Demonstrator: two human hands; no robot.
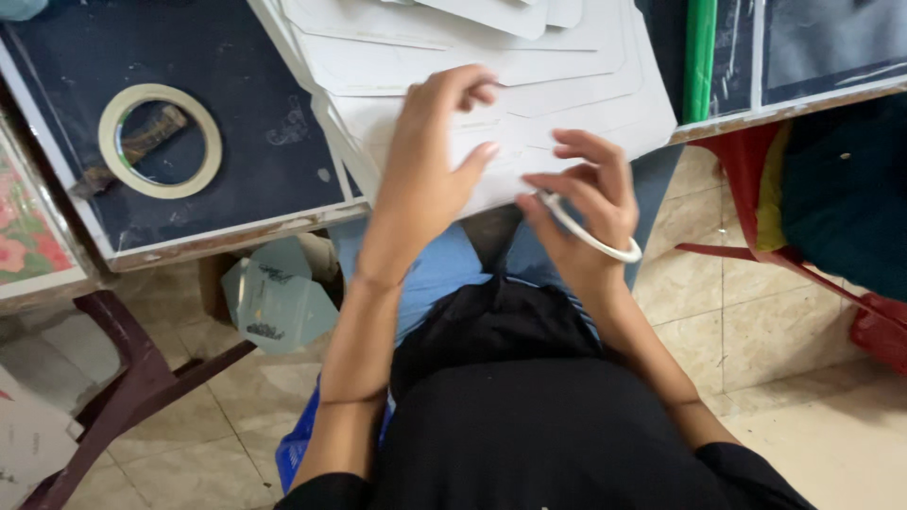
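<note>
White card sheets (567,66) are lying stacked at twelve o'clock, overhanging the dark table (236,85), while my left hand (425,170) is pressing flat with spread fingers and my right hand (586,203) is pinching a white tape ring (595,241), which I judge could be tipping the overhang.

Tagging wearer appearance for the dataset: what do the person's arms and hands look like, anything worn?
Both forearms are bare. The left hand and right hand show no gloves, rings or watch. Black sleeve edges show only near the elbows, matching the black top.
</note>
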